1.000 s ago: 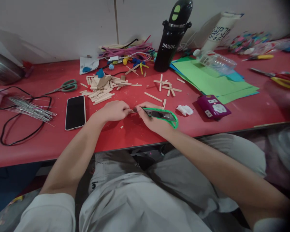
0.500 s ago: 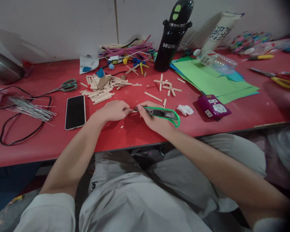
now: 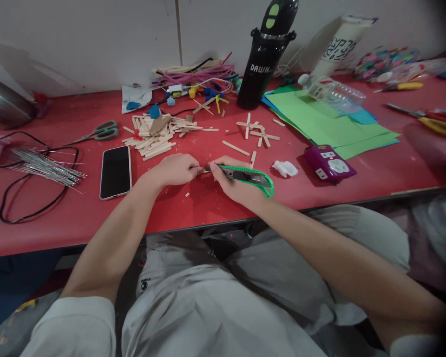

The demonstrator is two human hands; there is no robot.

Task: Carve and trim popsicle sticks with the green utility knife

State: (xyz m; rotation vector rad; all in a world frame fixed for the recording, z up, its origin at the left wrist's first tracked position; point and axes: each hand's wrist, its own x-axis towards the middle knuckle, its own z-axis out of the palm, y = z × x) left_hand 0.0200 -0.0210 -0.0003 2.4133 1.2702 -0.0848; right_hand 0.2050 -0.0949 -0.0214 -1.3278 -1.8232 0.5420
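Cutter (image 3: 247, 175) in hand over a red table (image 3: 178, 210)
The right hand (image 3: 236, 189) wraps it, fingers closed; the left hand (image 3: 179, 170) pinches a mostly hidden stick (image 3: 204, 171).

Red table (image 3: 193, 210) bears wooden sticks (image 3: 158, 149), phone (image 3: 115, 173), scissors (image 3: 106, 131), apparently wires (image 3: 54, 168).

1. Counter (image 3: 74, 213): smooth red surface, soft sheen.
2. Cutter (image 3: 270, 186), just off centre toward three o'clock: green plastic.
3. Stick pile (image 3: 156, 148), ten o'clock: bare, matt wood.
4. Phone (image 3: 115, 173), nine o'clock: glossy, dark, smooth.
5. Wire bundle (image 3: 52, 169), farther out at nine: thin, bright metal.
6. Flask (image 3: 258, 77), one o'clock: glossy black, ringed with metal.
7. Sheets (image 3: 319, 126), two o'clock: matt paper beneath a clear plastic bottle (image 3: 338, 95).
8. Socket block (image 3: 327, 162), three o'clock: shiny purple plastic.
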